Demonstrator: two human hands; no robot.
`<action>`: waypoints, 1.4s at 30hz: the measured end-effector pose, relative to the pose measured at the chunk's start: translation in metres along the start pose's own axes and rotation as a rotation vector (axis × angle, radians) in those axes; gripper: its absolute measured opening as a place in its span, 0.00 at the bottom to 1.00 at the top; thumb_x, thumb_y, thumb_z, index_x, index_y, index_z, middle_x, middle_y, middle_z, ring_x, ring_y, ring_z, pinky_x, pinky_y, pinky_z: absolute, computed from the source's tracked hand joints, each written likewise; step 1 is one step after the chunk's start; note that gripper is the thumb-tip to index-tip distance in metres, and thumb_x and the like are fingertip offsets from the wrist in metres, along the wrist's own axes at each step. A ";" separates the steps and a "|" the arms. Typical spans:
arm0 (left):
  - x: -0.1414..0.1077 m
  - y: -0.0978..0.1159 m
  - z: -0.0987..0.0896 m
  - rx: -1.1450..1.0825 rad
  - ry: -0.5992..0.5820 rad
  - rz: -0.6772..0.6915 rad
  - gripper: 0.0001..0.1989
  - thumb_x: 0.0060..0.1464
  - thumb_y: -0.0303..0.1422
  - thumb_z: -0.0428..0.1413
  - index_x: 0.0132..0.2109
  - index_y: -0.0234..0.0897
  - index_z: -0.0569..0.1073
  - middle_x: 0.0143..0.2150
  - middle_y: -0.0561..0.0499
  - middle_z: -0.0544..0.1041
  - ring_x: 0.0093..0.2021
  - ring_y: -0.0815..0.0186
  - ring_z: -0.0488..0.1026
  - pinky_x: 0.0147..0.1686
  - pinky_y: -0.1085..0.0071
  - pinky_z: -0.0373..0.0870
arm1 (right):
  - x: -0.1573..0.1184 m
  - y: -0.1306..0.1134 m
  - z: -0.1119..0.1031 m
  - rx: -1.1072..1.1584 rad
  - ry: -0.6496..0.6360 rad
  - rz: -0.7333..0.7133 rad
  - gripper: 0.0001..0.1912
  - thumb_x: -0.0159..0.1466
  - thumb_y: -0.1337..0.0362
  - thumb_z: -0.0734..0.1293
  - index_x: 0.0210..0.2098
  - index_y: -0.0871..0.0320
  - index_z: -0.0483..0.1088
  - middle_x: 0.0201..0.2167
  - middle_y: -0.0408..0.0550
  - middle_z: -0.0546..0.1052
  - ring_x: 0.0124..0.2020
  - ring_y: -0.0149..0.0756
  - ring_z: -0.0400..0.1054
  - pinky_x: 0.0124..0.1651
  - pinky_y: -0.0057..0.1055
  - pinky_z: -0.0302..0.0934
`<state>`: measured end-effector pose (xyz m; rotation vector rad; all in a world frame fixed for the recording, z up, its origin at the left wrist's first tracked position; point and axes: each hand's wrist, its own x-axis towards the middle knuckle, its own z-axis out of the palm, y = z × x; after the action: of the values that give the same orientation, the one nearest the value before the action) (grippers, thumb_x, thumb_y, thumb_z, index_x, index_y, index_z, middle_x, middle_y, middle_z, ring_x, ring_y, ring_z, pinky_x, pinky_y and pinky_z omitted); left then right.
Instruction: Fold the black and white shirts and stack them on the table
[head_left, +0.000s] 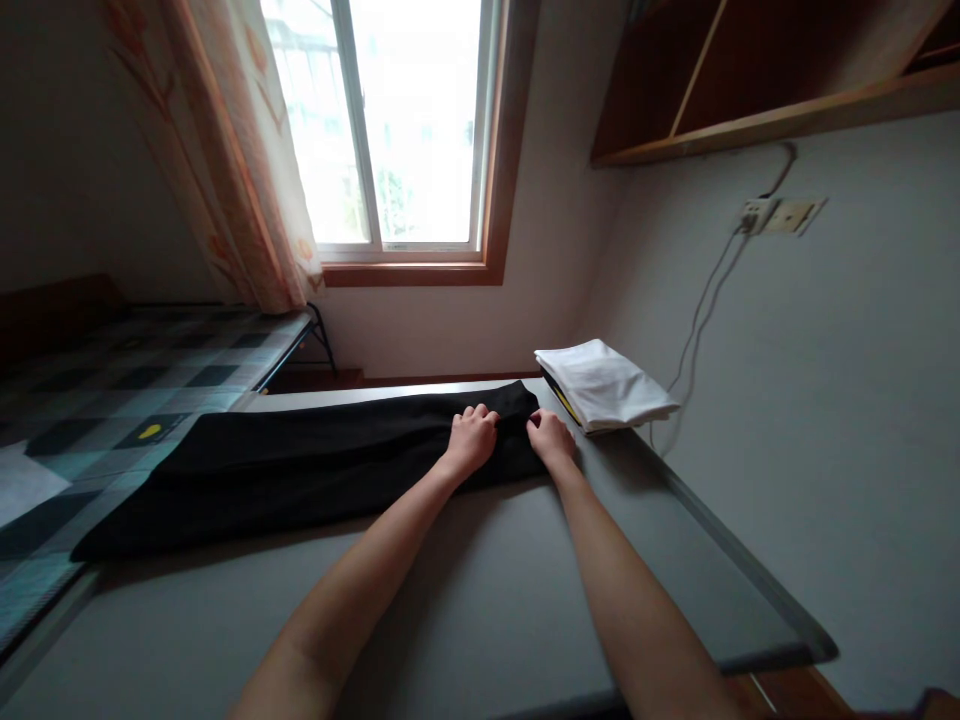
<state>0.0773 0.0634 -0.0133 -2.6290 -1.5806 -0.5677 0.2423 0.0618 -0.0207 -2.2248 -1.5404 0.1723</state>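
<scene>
A pair of black trousers [300, 455], folded lengthwise into a long strip, lies across the grey table. Its wider left end reaches the table's left edge, beside the bed. Near the right end, my left hand [473, 440] is closed with curled fingers on the cloth. My right hand [551, 438] pinches the fabric close to the right-hand edge, a short way from the left. Small creases show in the cloth around both hands. The fingertips are partly hidden against the dark fabric.
A folded stack with white cloth [606, 385] on top sits at the table's [480, 600] back right, near my right hand. The checked bed [187, 375] stands at left. Cables [701, 310] hang from a wall socket at right, below a wooden shelf [750, 125].
</scene>
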 end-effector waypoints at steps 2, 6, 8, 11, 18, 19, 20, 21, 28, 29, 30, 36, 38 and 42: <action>-0.006 -0.011 -0.009 0.038 -0.006 0.054 0.15 0.61 0.28 0.48 0.52 0.41 0.73 0.48 0.45 0.73 0.46 0.58 0.69 0.43 0.63 0.64 | 0.000 0.001 0.000 0.005 -0.009 0.004 0.12 0.64 0.61 0.61 0.43 0.54 0.75 0.44 0.52 0.79 0.47 0.42 0.72 0.46 0.35 0.59; -0.028 -0.057 -0.033 0.152 -0.029 0.084 0.14 0.60 0.28 0.50 0.50 0.41 0.74 0.48 0.45 0.73 0.48 0.58 0.68 0.43 0.63 0.64 | -0.001 0.002 -0.001 0.008 -0.027 0.008 0.13 0.64 0.61 0.61 0.43 0.54 0.75 0.44 0.52 0.79 0.47 0.43 0.72 0.46 0.35 0.59; -0.045 -0.088 -0.045 0.202 -0.038 0.095 0.13 0.60 0.30 0.51 0.50 0.41 0.74 0.48 0.45 0.73 0.48 0.57 0.68 0.43 0.63 0.64 | -0.001 0.002 -0.001 0.001 -0.020 0.006 0.13 0.64 0.61 0.61 0.44 0.54 0.74 0.44 0.52 0.79 0.48 0.44 0.71 0.46 0.36 0.59; -0.075 -0.134 -0.063 0.243 -0.064 0.108 0.15 0.59 0.30 0.53 0.52 0.42 0.73 0.48 0.45 0.73 0.46 0.59 0.69 0.44 0.65 0.65 | -0.001 0.002 -0.001 -0.005 -0.009 -0.005 0.14 0.63 0.61 0.61 0.45 0.54 0.74 0.45 0.52 0.79 0.48 0.45 0.71 0.48 0.37 0.58; -0.118 -0.198 -0.090 0.340 -0.145 0.044 0.11 0.58 0.31 0.54 0.48 0.42 0.75 0.46 0.47 0.75 0.44 0.60 0.71 0.42 0.67 0.66 | -0.002 0.003 0.002 -0.020 0.016 -0.028 0.14 0.64 0.61 0.62 0.46 0.54 0.74 0.44 0.54 0.78 0.48 0.45 0.71 0.47 0.37 0.58; -0.119 -0.200 -0.090 0.350 -0.151 0.048 0.10 0.58 0.31 0.53 0.47 0.41 0.76 0.45 0.47 0.75 0.44 0.61 0.71 0.42 0.67 0.66 | -0.002 0.003 0.002 -0.021 0.016 -0.031 0.14 0.64 0.60 0.62 0.46 0.54 0.74 0.44 0.54 0.78 0.48 0.44 0.70 0.47 0.36 0.58; -0.118 -0.201 -0.090 0.366 -0.156 0.055 0.10 0.58 0.30 0.53 0.45 0.40 0.76 0.45 0.46 0.75 0.43 0.61 0.72 0.41 0.67 0.66 | -0.003 0.003 0.002 -0.022 0.016 -0.035 0.14 0.64 0.61 0.62 0.46 0.54 0.74 0.44 0.53 0.78 0.48 0.44 0.70 0.46 0.36 0.58; -0.117 -0.200 -0.089 0.386 -0.161 0.063 0.09 0.59 0.29 0.52 0.44 0.39 0.76 0.44 0.46 0.76 0.42 0.61 0.72 0.40 0.67 0.65 | -0.003 0.004 0.003 -0.024 0.015 -0.039 0.14 0.64 0.61 0.61 0.46 0.54 0.74 0.44 0.53 0.78 0.47 0.44 0.70 0.46 0.36 0.58; -0.113 -0.187 -0.081 0.540 -0.106 0.113 0.12 0.59 0.21 0.46 0.37 0.33 0.74 0.38 0.42 0.75 0.39 0.58 0.73 0.37 0.64 0.63 | -0.004 0.006 0.006 0.000 0.100 -0.102 0.15 0.63 0.63 0.61 0.47 0.56 0.73 0.44 0.54 0.75 0.46 0.44 0.69 0.45 0.37 0.58; -0.114 -0.186 -0.080 0.560 -0.087 0.113 0.12 0.59 0.21 0.46 0.37 0.33 0.74 0.38 0.42 0.75 0.39 0.58 0.72 0.37 0.64 0.63 | -0.004 0.006 0.007 0.009 0.147 -0.125 0.17 0.63 0.64 0.62 0.49 0.56 0.73 0.46 0.55 0.73 0.46 0.44 0.68 0.46 0.36 0.59; -0.115 -0.184 -0.080 0.577 -0.069 0.107 0.13 0.59 0.21 0.45 0.37 0.33 0.74 0.38 0.42 0.74 0.39 0.57 0.72 0.37 0.63 0.63 | -0.004 0.006 0.007 0.014 0.195 -0.160 0.19 0.61 0.65 0.63 0.52 0.56 0.71 0.48 0.56 0.71 0.47 0.44 0.67 0.47 0.36 0.59; -0.123 -0.184 -0.080 0.549 -0.005 0.058 0.14 0.60 0.23 0.46 0.42 0.36 0.75 0.42 0.42 0.75 0.41 0.57 0.72 0.36 0.64 0.63 | -0.003 0.006 0.010 -0.033 0.247 -0.430 0.22 0.59 0.69 0.65 0.53 0.51 0.73 0.53 0.54 0.64 0.47 0.43 0.63 0.48 0.38 0.58; -0.126 -0.186 -0.084 0.516 0.006 0.030 0.13 0.61 0.25 0.46 0.43 0.37 0.75 0.43 0.44 0.75 0.42 0.58 0.72 0.37 0.64 0.64 | -0.002 0.006 0.011 -0.037 0.256 -0.423 0.17 0.61 0.68 0.64 0.48 0.52 0.76 0.50 0.53 0.66 0.46 0.43 0.63 0.48 0.38 0.58; -0.124 -0.188 -0.093 0.365 0.094 -0.143 0.11 0.62 0.29 0.48 0.43 0.39 0.75 0.43 0.47 0.76 0.42 0.61 0.73 0.38 0.67 0.66 | 0.000 0.005 0.014 0.042 0.349 -0.397 0.16 0.64 0.69 0.60 0.46 0.56 0.77 0.44 0.54 0.70 0.43 0.41 0.65 0.46 0.36 0.58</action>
<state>-0.1635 0.0309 0.0033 -2.2087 -1.6685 -0.3589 0.2422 0.0639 -0.0356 -1.7548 -1.7125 -0.2841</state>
